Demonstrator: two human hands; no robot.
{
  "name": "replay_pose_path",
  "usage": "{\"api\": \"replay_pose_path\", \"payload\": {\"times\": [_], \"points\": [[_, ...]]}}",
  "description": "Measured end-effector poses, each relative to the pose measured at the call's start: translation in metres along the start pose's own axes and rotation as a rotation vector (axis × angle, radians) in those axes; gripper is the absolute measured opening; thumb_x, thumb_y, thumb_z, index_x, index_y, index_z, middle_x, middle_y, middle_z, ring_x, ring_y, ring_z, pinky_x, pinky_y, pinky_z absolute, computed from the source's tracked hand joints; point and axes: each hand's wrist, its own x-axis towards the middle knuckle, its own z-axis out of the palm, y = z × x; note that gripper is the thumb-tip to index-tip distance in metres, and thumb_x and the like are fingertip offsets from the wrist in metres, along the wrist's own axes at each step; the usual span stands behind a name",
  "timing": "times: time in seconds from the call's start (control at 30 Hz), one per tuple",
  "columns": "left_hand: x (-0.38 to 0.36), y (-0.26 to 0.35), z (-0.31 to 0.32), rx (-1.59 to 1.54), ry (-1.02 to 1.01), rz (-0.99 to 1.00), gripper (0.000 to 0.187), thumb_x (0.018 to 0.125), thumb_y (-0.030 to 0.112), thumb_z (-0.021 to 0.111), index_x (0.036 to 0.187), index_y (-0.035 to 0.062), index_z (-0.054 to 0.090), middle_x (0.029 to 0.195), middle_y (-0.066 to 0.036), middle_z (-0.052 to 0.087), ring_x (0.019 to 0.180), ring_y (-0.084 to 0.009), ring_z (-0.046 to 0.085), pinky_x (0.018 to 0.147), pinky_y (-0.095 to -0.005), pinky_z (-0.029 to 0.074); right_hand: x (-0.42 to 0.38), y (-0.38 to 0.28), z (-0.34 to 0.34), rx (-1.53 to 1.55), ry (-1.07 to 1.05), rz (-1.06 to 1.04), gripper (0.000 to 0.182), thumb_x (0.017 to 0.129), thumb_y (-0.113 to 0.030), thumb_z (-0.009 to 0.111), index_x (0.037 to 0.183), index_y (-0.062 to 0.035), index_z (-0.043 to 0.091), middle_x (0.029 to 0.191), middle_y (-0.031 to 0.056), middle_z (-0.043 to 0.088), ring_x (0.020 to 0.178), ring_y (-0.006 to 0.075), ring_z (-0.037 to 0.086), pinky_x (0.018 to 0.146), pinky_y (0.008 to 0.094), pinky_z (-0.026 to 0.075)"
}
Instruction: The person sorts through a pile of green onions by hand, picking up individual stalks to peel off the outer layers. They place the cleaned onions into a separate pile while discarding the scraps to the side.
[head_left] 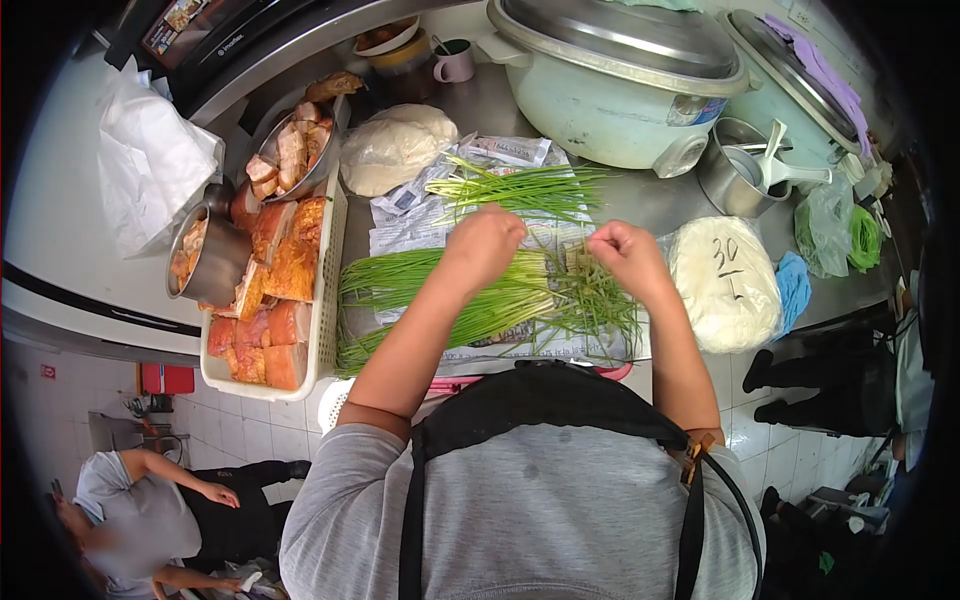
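My left hand [487, 246] is closed in a pinch above a large pile of long green garlic chives [450, 290]. Across from it, my right hand [628, 256] is also pinched, over a heap of loose green trimmings [595, 305]. Whatever sits between the fingertips of either hand is too small to make out. A smaller bunch of chives [520, 188] lies farther back, its pale ends pointing left. Sheets of printed newspaper [395, 238] are spread under the greens.
At left, a cream basket [332, 270] holds roasted meat chunks [285, 325], with metal pots [222, 265] of meat on it. Bagged white dough [725, 285] lies right; another pale bag [395, 150] sits behind. A large lidded tub [610, 110] stands at back. A co-worker [180, 500] is lower left.
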Motion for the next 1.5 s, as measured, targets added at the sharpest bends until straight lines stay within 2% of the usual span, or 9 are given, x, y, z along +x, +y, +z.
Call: {"api": "replay_pose_path", "payload": {"times": [0.07, 0.17, 0.27, 0.47, 0.8, 1.17, 1.27, 1.47, 1.5], "points": [[0.006, -0.008, -0.010, -0.217, 0.061, -0.107, 0.013, 0.073, 0.013, 0.052, 0.078, 0.0028, 0.059, 0.072, -0.008, 0.055, 0.068, -0.0188, 0.052, 0.061, -0.0287, 0.041, -0.001, -0.005, -0.018, -0.303, 0.005, 0.169, 0.018, 0.069, -0.019, 0.060, 0.069, -0.0016, 0.056, 0.064, 0.0088, 0.056, 0.057, 0.0159, 0.052, 0.055, 0.0261, 0.041], [0.015, -0.001, -0.033, -0.672, 0.065, -0.334, 0.015, 0.075, 0.012, 0.053, 0.081, 0.0007, 0.059, 0.069, -0.001, 0.054, 0.062, -0.0073, 0.045, 0.057, -0.0212, 0.038, -0.001, 0.009, -0.024, -0.609, -0.046, -0.017, 0.020, 0.068, -0.022, 0.060, 0.074, -0.0024, 0.057, 0.066, 0.0089, 0.055, 0.061, 0.0183, 0.053, 0.057, 0.0275, 0.041], [0.023, 0.004, -0.042, -0.847, 0.077, -0.312, 0.014, 0.075, 0.009, 0.052, 0.084, -0.0008, 0.057, 0.067, 0.000, 0.053, 0.058, -0.0056, 0.042, 0.055, -0.0183, 0.036, 0.002, -0.004, -0.007, -0.163, 0.085, -0.282, 0.023, 0.069, -0.022, 0.060, 0.082, -0.0031, 0.057, 0.073, 0.0096, 0.054, 0.068, 0.0197, 0.053, 0.060, 0.0277, 0.042], [0.025, 0.028, -0.042, -0.984, 0.012, -0.249, 0.013, 0.075, 0.010, 0.053, 0.083, 0.0003, 0.058, 0.066, 0.000, 0.052, 0.057, -0.0046, 0.042, 0.053, -0.0173, 0.035, 0.021, -0.035, 0.020, 0.315, -0.138, -0.175, 0.031, 0.075, -0.022, 0.055, 0.096, 0.0004, 0.052, 0.097, 0.0090, 0.052, 0.081, 0.0134, 0.052, 0.068, 0.0252, 0.042], [0.029, 0.026, -0.063, -1.149, 0.201, -0.256, 0.015, 0.078, 0.011, 0.050, 0.086, -0.0004, 0.054, 0.071, -0.004, 0.055, 0.057, -0.0069, 0.047, 0.049, -0.0168, 0.036, 0.021, -0.042, 0.047, 0.768, -0.305, -0.089, 0.022, 0.082, -0.022, 0.044, 0.084, -0.0014, 0.051, 0.071, 0.0011, 0.052, 0.064, 0.0065, 0.045, 0.061, 0.0198, 0.037], [0.027, 0.002, -0.043, -1.527, 0.424, -0.217, 0.012, 0.081, 0.010, 0.044, 0.086, -0.0011, 0.048, 0.078, -0.011, 0.053, 0.065, -0.0166, 0.054, 0.059, -0.0257, 0.046, 0.016, 0.013, 0.011, 0.370, 0.280, 0.161, 0.016, 0.076, -0.013, 0.041, 0.073, -0.0033, 0.053, 0.061, -0.0002, 0.050, 0.052, 0.0054, 0.040, 0.049, 0.0191, 0.033], [0.037, -0.010, -0.036, -1.626, 0.572, -0.274, 0.012, 0.082, 0.011, 0.042, 0.086, -0.0001, 0.045, 0.078, -0.011, 0.052, 0.068, -0.0180, 0.053, 0.061, -0.0279, 0.047, 0.012, 0.047, -0.011, 0.539, 0.425, 0.229, 0.017, 0.076, -0.014, 0.040, 0.071, -0.0041, 0.053, 0.060, -0.0004, 0.050, 0.052, 0.0057, 0.039, 0.049, 0.0200, 0.033], [0.057, -0.091, 0.026, -1.705, 0.362, -0.697, 0.021, 0.085, 0.014, 0.037, 0.096, -0.0028, 0.039, 0.092, -0.016, 0.047, 0.077, -0.0240, 0.052, 0.069, -0.0302, 0.047, -0.021, 0.041, 0.010, -0.418, -0.078, -0.195, 0.012, 0.073, -0.017, 0.049, 0.070, -0.0065, 0.055, 0.059, 0.0054, 0.050, 0.057, 0.0206, 0.048, 0.054, 0.0313, 0.037], [0.056, -0.099, 0.037, -1.702, 0.312, -0.812, 0.023, 0.085, 0.015, 0.035, 0.097, -0.0034, 0.038, 0.095, -0.018, 0.046, 0.079, -0.0253, 0.051, 0.071, -0.0311, 0.046, -0.022, 0.030, 0.015, -0.536, 0.017, -0.237, 0.011, 0.071, -0.017, 0.051, 0.071, -0.0071, 0.056, 0.063, 0.0066, 0.051, 0.061, 0.0223, 0.049, 0.056, 0.0321, 0.038]]}}
